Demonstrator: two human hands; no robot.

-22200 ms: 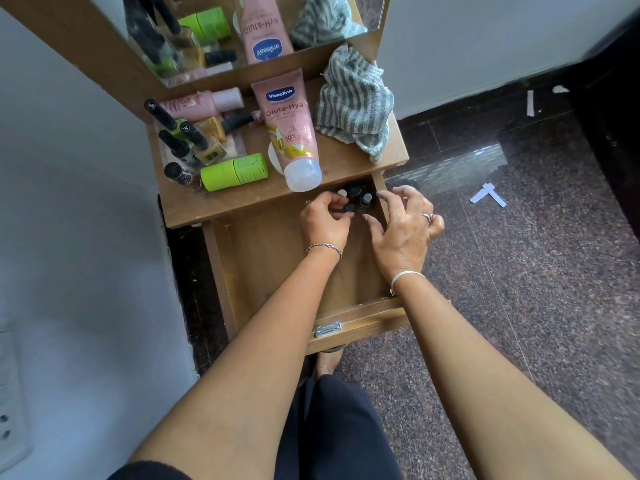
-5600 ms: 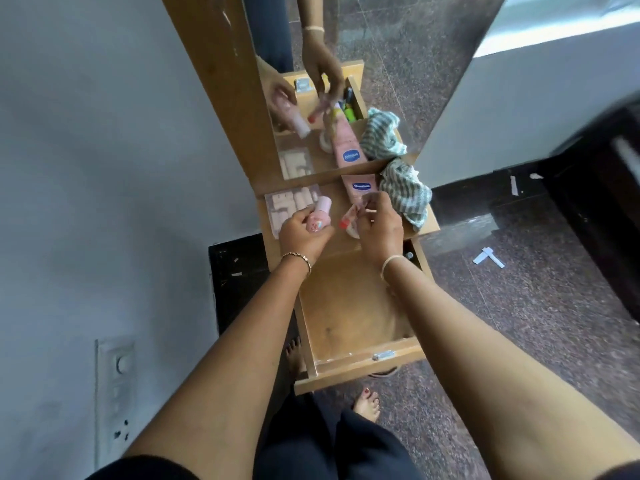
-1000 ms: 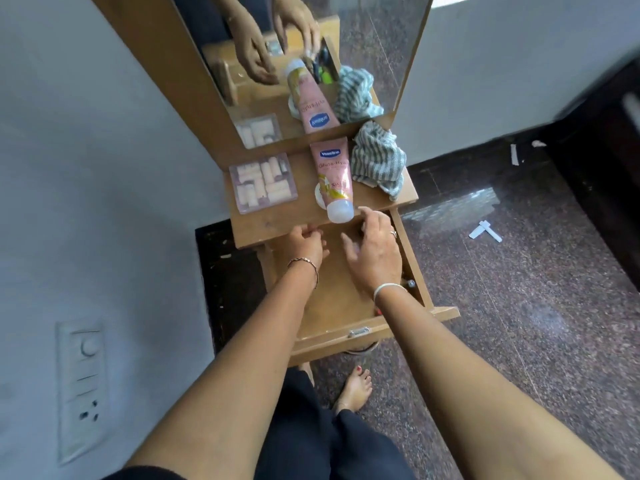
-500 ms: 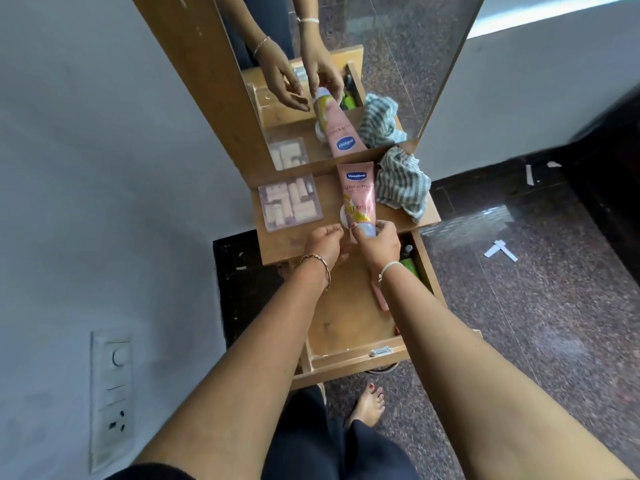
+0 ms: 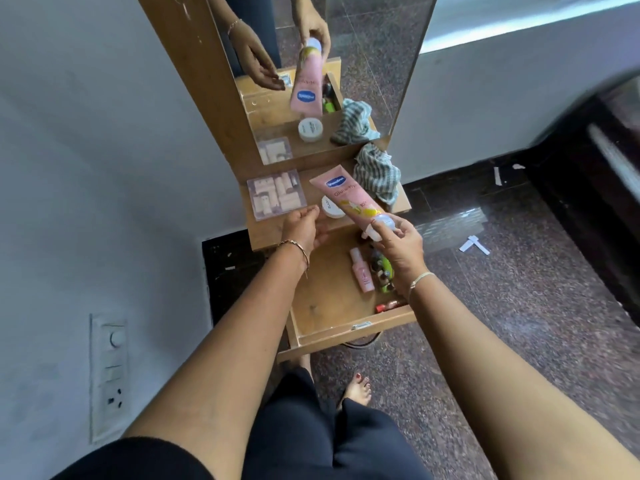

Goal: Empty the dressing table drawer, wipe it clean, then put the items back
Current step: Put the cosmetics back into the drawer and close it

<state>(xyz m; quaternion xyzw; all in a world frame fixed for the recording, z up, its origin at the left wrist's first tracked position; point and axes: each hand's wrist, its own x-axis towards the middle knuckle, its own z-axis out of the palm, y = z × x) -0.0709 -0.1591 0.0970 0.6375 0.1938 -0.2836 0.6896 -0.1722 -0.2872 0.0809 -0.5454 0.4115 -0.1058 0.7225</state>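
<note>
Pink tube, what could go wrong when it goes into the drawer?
The right hand holds the pink tube only at its cap end, so it might slip or swing into the white jar just under it. Set down carelessly in the drawer, it could knock the small bottles lying along the right side.

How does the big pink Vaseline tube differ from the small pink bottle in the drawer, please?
The Vaseline tube is much larger than the small pink bottle. The right hand grips the tube by its white cap end, tilted over the tabletop; the bottle lies in the drawer, untouched. The tube is broad and flat; the bottle is slim. Both are pink.
</note>
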